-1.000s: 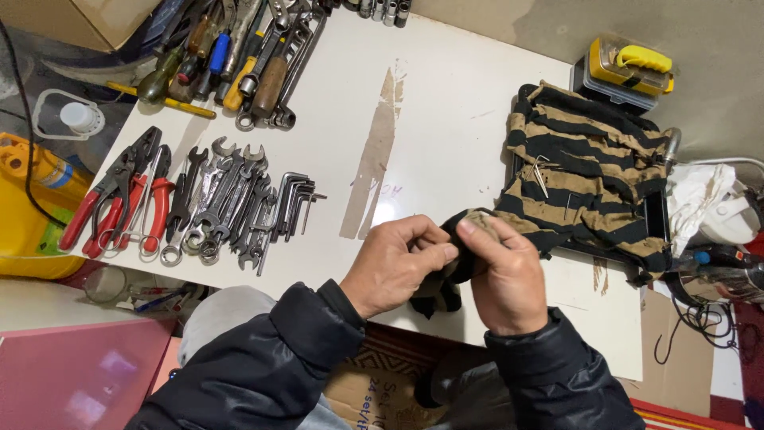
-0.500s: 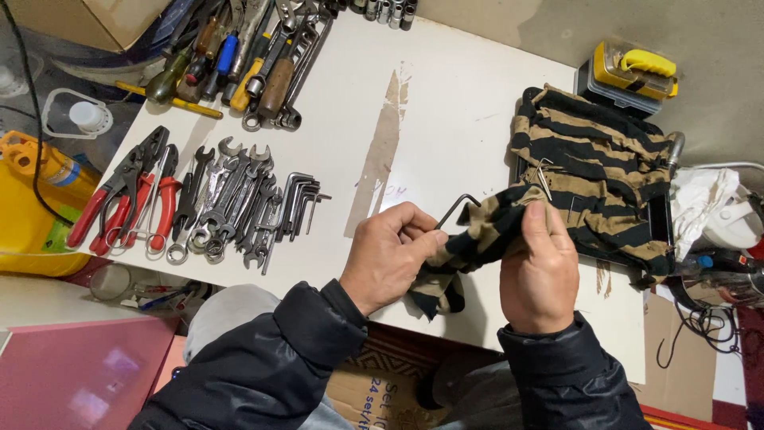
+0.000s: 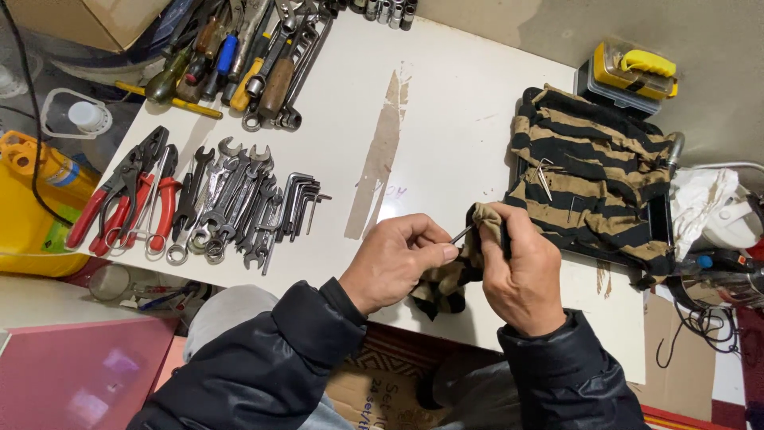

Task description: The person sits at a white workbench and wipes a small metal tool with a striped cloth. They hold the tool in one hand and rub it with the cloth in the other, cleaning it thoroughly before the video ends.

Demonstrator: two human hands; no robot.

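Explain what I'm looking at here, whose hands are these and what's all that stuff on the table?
This is one view from a camera worn on a person's head, looking down at their own two bare hands over a white table. The left hand pinches a thin metal tool, likely a hex key. The right hand grips a corner of a striped cloth around that tool. Another small key lies on the cloth. To the left lie red-handled pliers, a row of wrenches and hex keys. Screwdrivers sit at the top, and a yellow case at the upper right.

Thin metal key in striped cloth
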